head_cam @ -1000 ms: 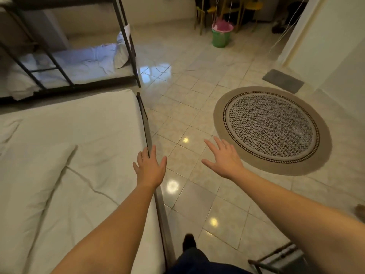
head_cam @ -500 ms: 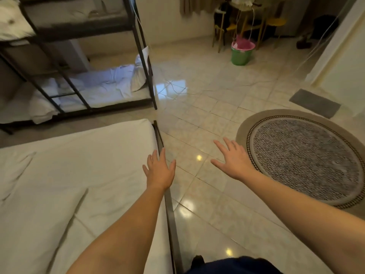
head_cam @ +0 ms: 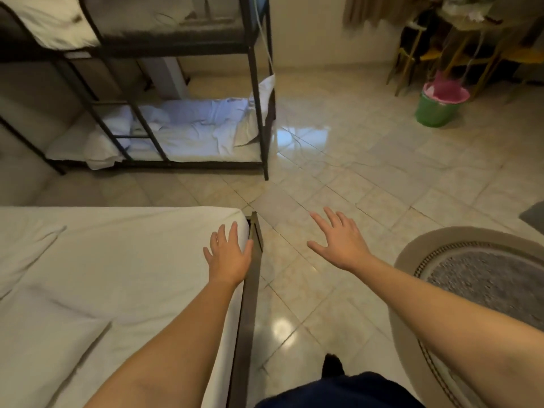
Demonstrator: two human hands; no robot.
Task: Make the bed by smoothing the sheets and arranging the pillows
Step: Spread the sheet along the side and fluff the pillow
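A bed with a white sheet [head_cam: 123,260] fills the lower left; a few creases run across it and a flat white pillow [head_cam: 32,343] lies at its near left. Its dark metal frame [head_cam: 250,293] runs along the right edge. My left hand [head_cam: 228,256] hovers open, fingers spread, over the sheet's far right corner beside the frame. My right hand [head_cam: 341,241] is open too, held out over the floor tiles to the right of the bed. Neither hand holds anything.
A black metal bunk bed [head_cam: 256,92] stands behind, its lower bunk holding rumpled white bedding [head_cam: 188,128] and a pillow [head_cam: 259,113]. A round patterned rug [head_cam: 485,278] lies at the right. A green bucket [head_cam: 438,108] and yellow chairs [head_cam: 418,51] sit at the back right.
The view has tilted up and moved toward the foot of the bed, bringing the bunk bed closer. Both hands stay open, the left now near the mattress corner.
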